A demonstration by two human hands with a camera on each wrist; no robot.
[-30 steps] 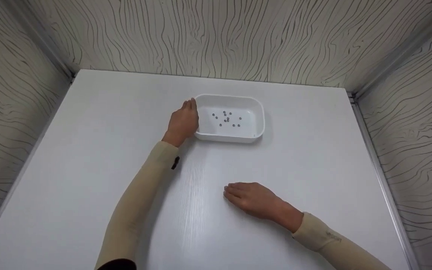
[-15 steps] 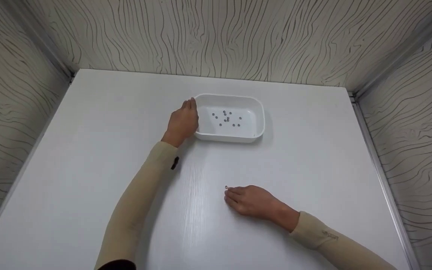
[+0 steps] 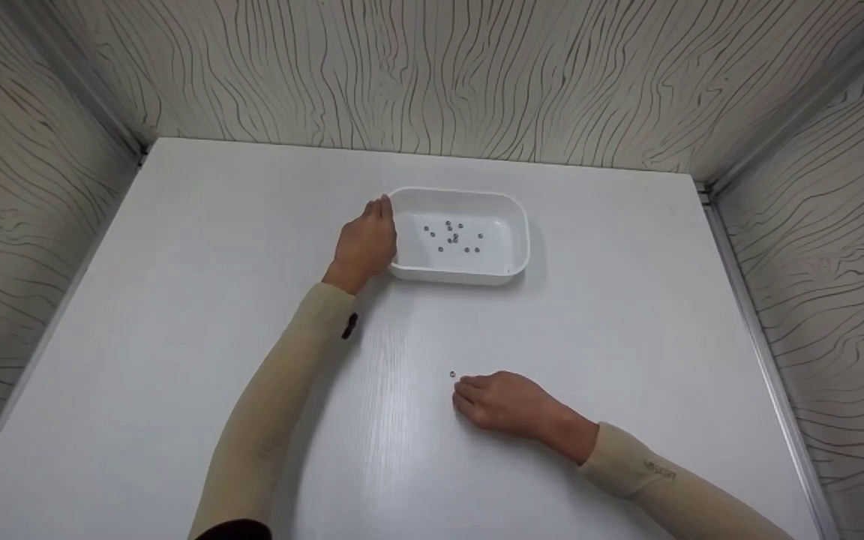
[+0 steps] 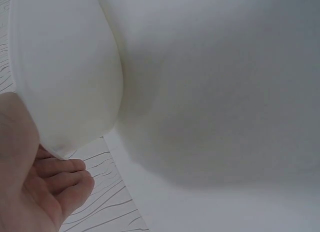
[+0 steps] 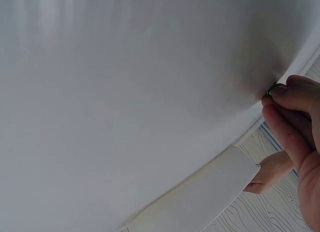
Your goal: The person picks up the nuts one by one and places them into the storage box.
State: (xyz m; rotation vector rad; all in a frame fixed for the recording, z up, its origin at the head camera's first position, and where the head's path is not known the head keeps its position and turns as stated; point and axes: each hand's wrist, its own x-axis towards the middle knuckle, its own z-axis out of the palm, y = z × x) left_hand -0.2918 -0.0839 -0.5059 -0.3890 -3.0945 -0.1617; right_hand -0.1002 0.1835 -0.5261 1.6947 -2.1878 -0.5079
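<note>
A white rectangular tub (image 3: 458, 277) stands toward the back of the table, with several small round metallic bead-like pieces (image 3: 455, 238) scattered on its floor. At its left end my left hand (image 3: 366, 240) holds the wall, fingers hooked around the far corner in the left wrist view. A single small round piece (image 3: 452, 374) lies on the table in front of the tub, just beyond my right fingertips. My right hand (image 3: 505, 405) is low over the table, fingers curled. In the right wrist view its thumb and finger pinch a tiny dark piece (image 5: 269, 93), mostly hidden.
The white table (image 3: 612, 315) has a light streak of reflection near its middle. Wood-grain patterned walls (image 3: 432, 82) enclose its back and sides, with metal strips (image 3: 769, 375) along the side edges.
My right fingers have drawn back slightly to the right, uncovering the small round piece on the table. My left hand and the tub stay in place.
</note>
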